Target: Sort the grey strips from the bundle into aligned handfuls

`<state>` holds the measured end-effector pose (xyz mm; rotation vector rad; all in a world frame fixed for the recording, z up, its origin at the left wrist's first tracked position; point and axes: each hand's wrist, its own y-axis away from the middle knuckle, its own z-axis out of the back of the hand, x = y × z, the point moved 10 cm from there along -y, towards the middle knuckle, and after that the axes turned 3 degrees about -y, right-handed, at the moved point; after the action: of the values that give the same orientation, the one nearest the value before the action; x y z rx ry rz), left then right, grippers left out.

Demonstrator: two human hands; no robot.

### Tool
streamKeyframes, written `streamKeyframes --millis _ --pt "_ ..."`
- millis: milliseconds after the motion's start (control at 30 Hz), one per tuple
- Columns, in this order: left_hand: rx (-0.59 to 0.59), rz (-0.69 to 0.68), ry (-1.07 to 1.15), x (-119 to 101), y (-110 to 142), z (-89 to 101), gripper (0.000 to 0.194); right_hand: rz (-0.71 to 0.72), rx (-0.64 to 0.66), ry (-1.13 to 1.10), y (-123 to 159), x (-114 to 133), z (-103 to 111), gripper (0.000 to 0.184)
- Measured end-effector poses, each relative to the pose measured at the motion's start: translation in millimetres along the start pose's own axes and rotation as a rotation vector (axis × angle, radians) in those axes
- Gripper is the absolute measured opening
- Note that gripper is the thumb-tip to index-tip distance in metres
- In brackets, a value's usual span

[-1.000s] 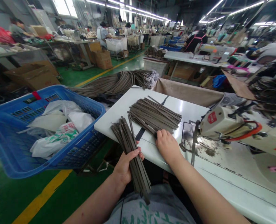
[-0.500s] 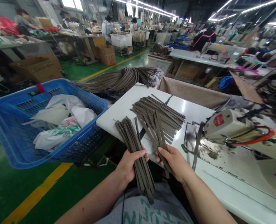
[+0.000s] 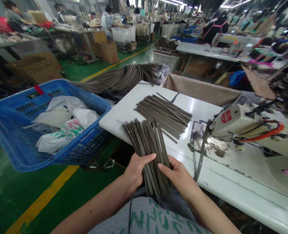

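A thick bundle of grey-brown strips (image 3: 140,143) is wrapped in the fingers of my left hand (image 3: 137,169), its thumb lying across the front. My right hand (image 3: 174,170) grips a smaller group of the same strips (image 3: 162,148), pressed against the right side of that bundle. Both groups fan out at their upper ends, just over the near edge of the white table (image 3: 120,112). Beyond them a loose pile of matching strips (image 3: 164,112) lies on the tabletop. The lower ends hang in front of my grey clothing.
A sewing machine (image 3: 243,125) stands to the right, with one strip (image 3: 203,149) lying by it. On the left is a blue basket (image 3: 9,130) holding white plastic bags (image 3: 61,133). Long coiled strips (image 3: 124,76) lie behind the table. Several people work farther back.
My right hand has moved left with its strips, which now meet the bundle in my left hand. Fewer strips lie at the near side of the pile. The view has shifted slightly.
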<state>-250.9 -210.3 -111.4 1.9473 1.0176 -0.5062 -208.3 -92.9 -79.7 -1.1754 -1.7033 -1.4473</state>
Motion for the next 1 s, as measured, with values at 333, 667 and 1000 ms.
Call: streamKeyframes --millis 333,667,1000 --pt "-0.004 0.052 0.014 6.9 -0.5 1.9 0.037 -0.036 -0.067 -0.027 -0.7 -5.2 11.4 0.042" --pt "-0.046 0.009 -0.009 3.5 -1.3 7.7 0.039 0.037 -0.076 -0.052 -2.5 0.1 11.6 0.042" --pt "0.018 0.0 0.008 3.1 0.8 3.3 0.041 0.076 -0.067 0.039 -5.7 -2.2 11.4 0.042"
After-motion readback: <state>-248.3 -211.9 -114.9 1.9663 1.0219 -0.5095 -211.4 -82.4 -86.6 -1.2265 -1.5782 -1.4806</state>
